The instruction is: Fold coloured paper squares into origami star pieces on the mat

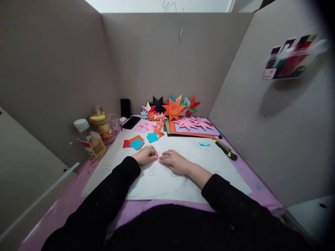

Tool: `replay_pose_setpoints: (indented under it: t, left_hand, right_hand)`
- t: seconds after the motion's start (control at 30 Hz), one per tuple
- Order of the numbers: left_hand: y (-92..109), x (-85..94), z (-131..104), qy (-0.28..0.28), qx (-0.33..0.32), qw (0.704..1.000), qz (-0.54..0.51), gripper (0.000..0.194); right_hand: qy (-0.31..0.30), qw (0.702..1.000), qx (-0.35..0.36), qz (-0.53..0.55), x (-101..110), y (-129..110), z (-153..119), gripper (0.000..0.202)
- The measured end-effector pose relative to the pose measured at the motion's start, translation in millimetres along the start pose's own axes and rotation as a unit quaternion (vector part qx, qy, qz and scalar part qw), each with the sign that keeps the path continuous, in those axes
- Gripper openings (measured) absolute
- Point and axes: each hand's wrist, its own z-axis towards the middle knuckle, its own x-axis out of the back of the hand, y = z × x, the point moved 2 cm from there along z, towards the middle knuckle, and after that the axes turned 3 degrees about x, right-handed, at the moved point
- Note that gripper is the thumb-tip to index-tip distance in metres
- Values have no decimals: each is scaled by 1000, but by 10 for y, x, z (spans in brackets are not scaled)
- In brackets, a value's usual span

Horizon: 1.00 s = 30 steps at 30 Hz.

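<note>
A small piece of pink paper (158, 156) lies between my two hands on the white sheet (183, 188). My left hand (145, 154) pinches its left side with thumb and forefinger. Fingers of my right hand (176, 161), which wears a ring, press at its right edge and hide part of it. Beyond the left hand lie blue paper squares (152, 137), with orange and red paper (126, 143) beside them. A folded turquoise paper piece (204, 144) rests to the right, well apart from the hands.
A yellow and black utility knife (225, 150) lies at right. Folded paper stars (175, 108) stand at the back; pink stars (187, 123) rest on stacked coloured paper. A bottle (95, 143), a tub (101, 127) and phones (131, 122) are at left. Grey panels (170, 55) enclose the table.
</note>
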Motion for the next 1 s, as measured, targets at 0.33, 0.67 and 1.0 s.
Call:
replay_pose_setpoints:
  t: [0.33, 0.67, 1.0]
  left_hand:
    - [37, -29, 8, 20, 26, 999, 44, 18]
    - [45, -56, 17, 25, 38, 998, 53, 17]
    - [51, -66, 25, 29, 54, 996, 62, 17]
  right_hand:
    - [-23, 997, 56, -55, -7, -26, -2, 28]
    - [5, 1000, -8, 3, -35, 20, -23, 39]
    - [12, 999, 28, 10, -53, 23, -22, 28]
